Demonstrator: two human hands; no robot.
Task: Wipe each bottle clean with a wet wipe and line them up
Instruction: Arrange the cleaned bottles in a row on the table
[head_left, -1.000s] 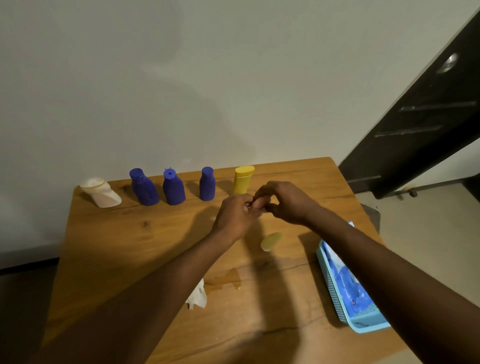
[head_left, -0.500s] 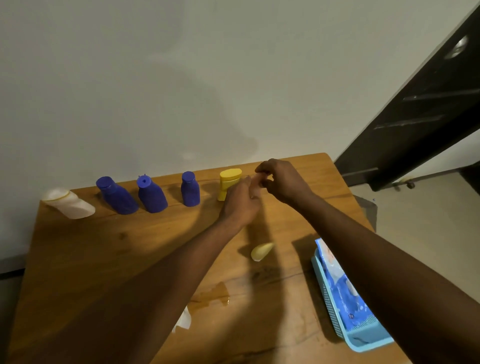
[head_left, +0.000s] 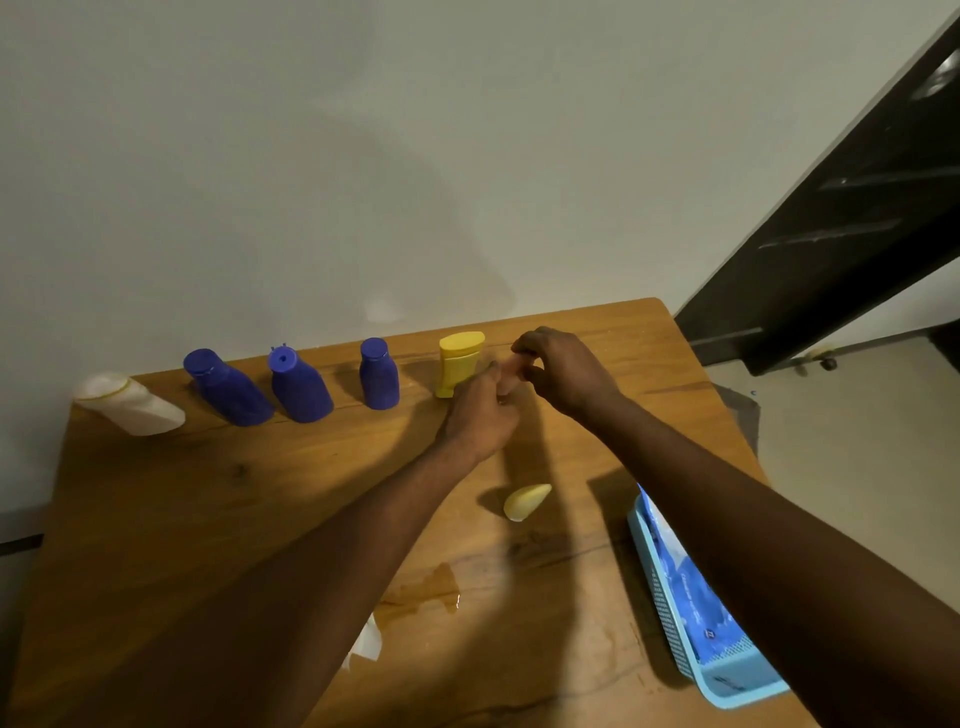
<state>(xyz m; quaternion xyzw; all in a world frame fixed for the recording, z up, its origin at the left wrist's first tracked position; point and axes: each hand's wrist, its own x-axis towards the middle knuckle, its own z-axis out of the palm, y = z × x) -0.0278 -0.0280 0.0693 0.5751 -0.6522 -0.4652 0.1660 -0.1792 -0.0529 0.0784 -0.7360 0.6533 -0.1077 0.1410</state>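
Note:
Along the far edge of the wooden table (head_left: 156, 519) stand a white bottle (head_left: 130, 405), three blue bottles (head_left: 226, 389) (head_left: 298, 387) (head_left: 379, 374) and a yellow bottle (head_left: 457, 361). Just right of the yellow bottle, my left hand (head_left: 483, 415) is closed around a small pinkish bottle (head_left: 511, 371). My right hand (head_left: 561, 371) pinches the top of that same bottle. Most of it is hidden by my fingers. A pale yellow bottle (head_left: 524, 501) lies on its side in the middle of the table. A white wet wipe (head_left: 366, 642) peeks out from under my left forearm.
A light blue basket (head_left: 727, 670) at the table's right front edge holds a blue wipes packet (head_left: 691, 587). A small wet patch (head_left: 426, 592) glistens near the wipe. A wall rises behind the row; a dark door (head_left: 831, 218) stands at the right.
Both hands, still joined on the small pinkish bottle, have moved away from me toward the far edge, ending beside the yellow bottle. The row and the lying bottle stay put.

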